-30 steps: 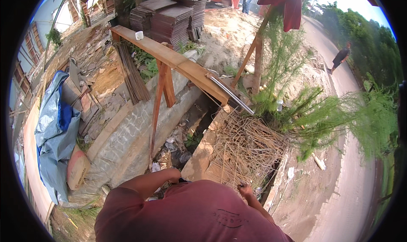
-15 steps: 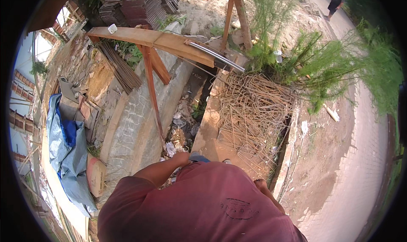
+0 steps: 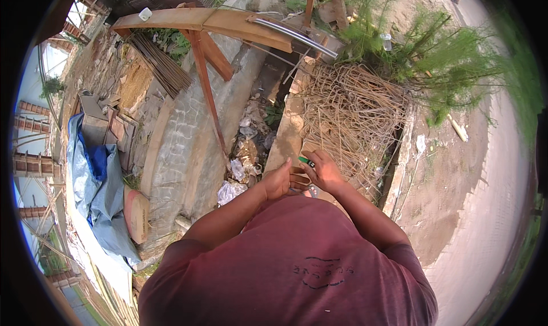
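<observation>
Our right hand (image 3: 326, 175) has a small green-and-black object (image 3: 302, 160) pinched between thumb and fingers, just beyond our maroon shirt (image 3: 285, 243); what it is, we cannot tell. Our left hand (image 3: 278, 181) is close beside it, fingers loosely spread, with nothing seen in it. We judge that so small a piece wants a light, sure fingertip grip and the left palm near underneath, since a slip could lose it in the littered ditch (image 3: 245, 146) to our left or among the bent rods (image 3: 357, 106) ahead
</observation>
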Motion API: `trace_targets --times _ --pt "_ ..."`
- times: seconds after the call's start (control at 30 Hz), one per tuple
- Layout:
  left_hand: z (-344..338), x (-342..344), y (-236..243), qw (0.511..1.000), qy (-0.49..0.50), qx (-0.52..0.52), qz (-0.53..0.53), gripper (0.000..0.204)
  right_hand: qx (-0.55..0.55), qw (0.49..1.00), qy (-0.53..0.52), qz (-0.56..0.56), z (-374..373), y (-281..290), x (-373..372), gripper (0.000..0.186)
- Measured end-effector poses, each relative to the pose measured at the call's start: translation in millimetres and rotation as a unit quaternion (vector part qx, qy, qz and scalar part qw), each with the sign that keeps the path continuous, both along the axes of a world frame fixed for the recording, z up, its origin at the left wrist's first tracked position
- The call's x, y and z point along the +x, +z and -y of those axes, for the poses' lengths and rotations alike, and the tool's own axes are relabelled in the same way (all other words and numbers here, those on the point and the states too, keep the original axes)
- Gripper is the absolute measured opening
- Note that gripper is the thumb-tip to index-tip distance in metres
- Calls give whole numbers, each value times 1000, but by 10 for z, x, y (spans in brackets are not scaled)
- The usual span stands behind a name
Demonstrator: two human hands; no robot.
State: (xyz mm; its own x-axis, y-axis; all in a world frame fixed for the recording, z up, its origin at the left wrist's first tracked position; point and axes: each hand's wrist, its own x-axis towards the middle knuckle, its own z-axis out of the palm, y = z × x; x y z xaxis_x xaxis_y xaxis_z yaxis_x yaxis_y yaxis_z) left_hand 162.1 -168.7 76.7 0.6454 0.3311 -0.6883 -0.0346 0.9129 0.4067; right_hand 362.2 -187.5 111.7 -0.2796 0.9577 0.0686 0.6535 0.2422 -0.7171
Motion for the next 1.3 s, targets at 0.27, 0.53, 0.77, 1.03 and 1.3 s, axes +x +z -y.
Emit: trace_targets --times 0.27,0.53,0.77,1.03,1.3 --pt "113 -253 99 951 200 175 -155 37 71 983 170 -23 45 -16 -291 49" --pt "809 -1259 -256 801 -311 290 -421 40 -282 953 -62 91 914 -1493 775 41" --pt "594 -1001 -868 544 -672 311 -395 32 -411 887 -79 195 2157 -2369 1810 32" --pt "514 -954 -1141 587 -505 358 -522 27 -441 872 -209 -36 2170 -2701 1461 33" --pt "295 -960 -312 820 -379 110 -415 39 -278 952 -17 128 2268 -3085 1260 33"
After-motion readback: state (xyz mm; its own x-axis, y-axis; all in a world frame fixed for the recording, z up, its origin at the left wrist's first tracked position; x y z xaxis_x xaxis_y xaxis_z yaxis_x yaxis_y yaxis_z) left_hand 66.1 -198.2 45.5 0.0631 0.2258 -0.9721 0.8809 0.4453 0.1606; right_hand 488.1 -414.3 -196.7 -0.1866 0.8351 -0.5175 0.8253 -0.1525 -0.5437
